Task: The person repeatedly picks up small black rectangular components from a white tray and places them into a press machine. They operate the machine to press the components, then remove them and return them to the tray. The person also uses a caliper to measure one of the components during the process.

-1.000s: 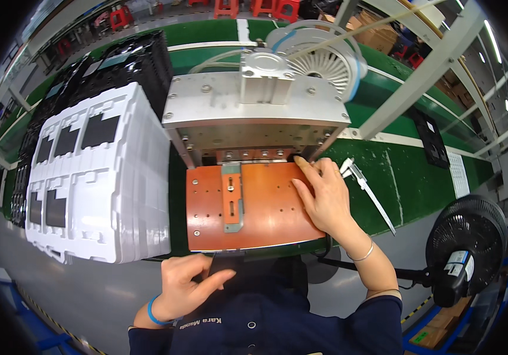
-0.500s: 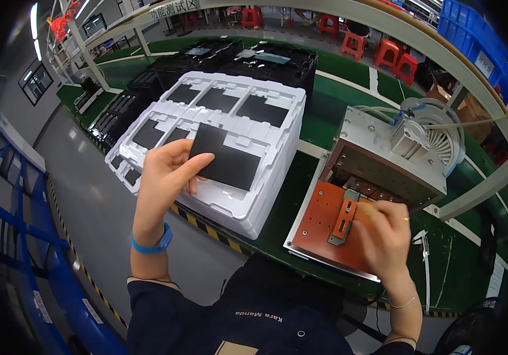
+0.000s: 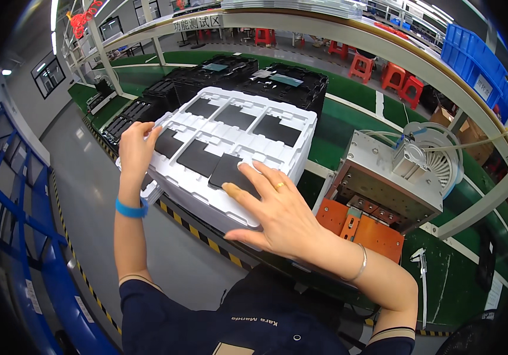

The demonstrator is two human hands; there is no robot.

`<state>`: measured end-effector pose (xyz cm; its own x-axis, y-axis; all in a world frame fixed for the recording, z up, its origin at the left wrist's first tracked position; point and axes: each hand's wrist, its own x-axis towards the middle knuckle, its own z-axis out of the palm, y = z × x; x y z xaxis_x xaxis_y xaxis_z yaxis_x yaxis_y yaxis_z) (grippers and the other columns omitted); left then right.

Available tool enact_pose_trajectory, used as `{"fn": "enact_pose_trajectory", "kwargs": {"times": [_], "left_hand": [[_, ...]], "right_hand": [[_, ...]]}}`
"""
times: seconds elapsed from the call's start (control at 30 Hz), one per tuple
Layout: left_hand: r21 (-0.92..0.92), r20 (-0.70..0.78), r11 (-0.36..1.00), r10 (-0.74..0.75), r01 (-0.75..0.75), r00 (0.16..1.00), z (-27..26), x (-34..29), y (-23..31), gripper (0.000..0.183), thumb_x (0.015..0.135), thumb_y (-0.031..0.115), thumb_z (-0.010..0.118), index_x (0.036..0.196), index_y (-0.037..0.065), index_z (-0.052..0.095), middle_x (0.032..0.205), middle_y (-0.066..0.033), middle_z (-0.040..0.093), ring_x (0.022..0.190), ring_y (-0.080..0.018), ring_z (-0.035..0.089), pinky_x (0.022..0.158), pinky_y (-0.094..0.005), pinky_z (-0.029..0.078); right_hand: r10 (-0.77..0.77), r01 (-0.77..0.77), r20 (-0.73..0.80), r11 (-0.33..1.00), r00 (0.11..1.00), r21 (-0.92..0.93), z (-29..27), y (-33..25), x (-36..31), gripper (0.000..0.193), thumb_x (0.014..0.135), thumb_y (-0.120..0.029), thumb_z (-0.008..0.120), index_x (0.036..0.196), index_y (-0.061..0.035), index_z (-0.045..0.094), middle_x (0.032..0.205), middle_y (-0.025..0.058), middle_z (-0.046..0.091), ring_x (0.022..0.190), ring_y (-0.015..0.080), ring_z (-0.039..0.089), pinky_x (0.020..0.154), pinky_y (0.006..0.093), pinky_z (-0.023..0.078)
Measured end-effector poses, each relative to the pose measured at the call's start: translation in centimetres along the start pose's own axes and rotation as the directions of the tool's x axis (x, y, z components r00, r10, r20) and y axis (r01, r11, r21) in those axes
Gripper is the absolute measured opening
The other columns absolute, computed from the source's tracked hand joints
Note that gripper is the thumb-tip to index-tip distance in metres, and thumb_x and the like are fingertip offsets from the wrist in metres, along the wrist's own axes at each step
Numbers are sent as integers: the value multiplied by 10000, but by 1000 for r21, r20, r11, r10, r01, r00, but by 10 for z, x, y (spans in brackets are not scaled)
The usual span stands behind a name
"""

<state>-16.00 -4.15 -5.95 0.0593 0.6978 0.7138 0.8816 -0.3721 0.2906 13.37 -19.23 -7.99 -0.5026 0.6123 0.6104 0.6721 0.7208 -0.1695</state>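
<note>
A white plastic tray lies in front of me, with flat dark panels in its compartments. My right hand is spread over its near right part, fingers apart. Its fingertips rest on a black panel with a notched corner, set in the near row and partly covered by the hand. At the tray's left edge is my left hand, thumb and fingers bent together at the rim; the exact contact is partly hidden. Another dark panel lies just left of the one under my right fingertips.
Right of the tray stands a metal press-like fixture with an orange base plate. A caliper lies on the green bench beyond it. Black trays stand behind. Blue bins sit on the upper right shelf.
The black panel has gone from my left hand into the tray's near row. My right hand has moved left from the fixture onto it. My left hand has shifted to the tray's left edge.
</note>
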Motion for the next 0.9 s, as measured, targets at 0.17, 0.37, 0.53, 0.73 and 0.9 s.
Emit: {"fn": "enact_pose_trajectory", "kwargs": {"times": [0.17, 0.37, 0.53, 0.73, 0.9], "left_hand": [[-3, 305, 988, -148, 156, 941, 27, 16, -47, 364, 847, 300, 686, 869, -63, 697, 695, -234, 637, 616, -289, 655, 623, -371, 489], [47, 606, 878, -404, 477, 685, 17, 44, -57, 560, 883, 465, 645, 1150, -26, 684, 941, -113, 699, 794, -184, 640, 692, -328, 510], [72, 570, 827, -493, 557, 658, 3, 62, -22, 650, 886, 503, 636, 1230, -49, 629, 1065, -176, 685, 836, -210, 673, 720, -330, 543], [-196, 823, 519, -373, 832, 427, 8, 120, -38, 473, 956, 412, 595, 1173, -6, 640, 1027, -149, 700, 781, -182, 713, 661, -307, 606], [-351, 866, 439, -184, 827, 465, 14, 115, -31, 377, 926, 306, 673, 1131, -9, 647, 1009, -126, 711, 774, -162, 716, 682, -308, 620]], "right_hand": [[-17, 17, 25, 1000, 1000, 6, 11, 11, -1, 703, 803, -633, 631, 1232, -77, 606, 1277, 241, 533, 1128, 389, 513, 981, 459, 393], [-25, 24, 28, 998, 999, 63, 10, 25, -12, 678, 800, -630, 643, 1238, -114, 621, 1309, 175, 544, 1215, 333, 519, 1059, 507, 350], [-12, 18, -40, 987, 999, 159, 24, 33, -24, 628, 805, -595, 665, 1231, -135, 632, 1340, 138, 535, 1267, 307, 497, 1082, 572, 285], [-2, 23, -150, 990, 989, 139, 31, 26, -30, 646, 804, -575, 675, 1284, -148, 604, 1382, 146, 480, 1292, 320, 439, 1073, 522, 308], [-42, 77, -255, 988, 966, 131, 33, 26, -36, 629, 793, -506, 710, 1308, -168, 584, 1387, 138, 457, 1241, 316, 449, 1016, 431, 382]]}}
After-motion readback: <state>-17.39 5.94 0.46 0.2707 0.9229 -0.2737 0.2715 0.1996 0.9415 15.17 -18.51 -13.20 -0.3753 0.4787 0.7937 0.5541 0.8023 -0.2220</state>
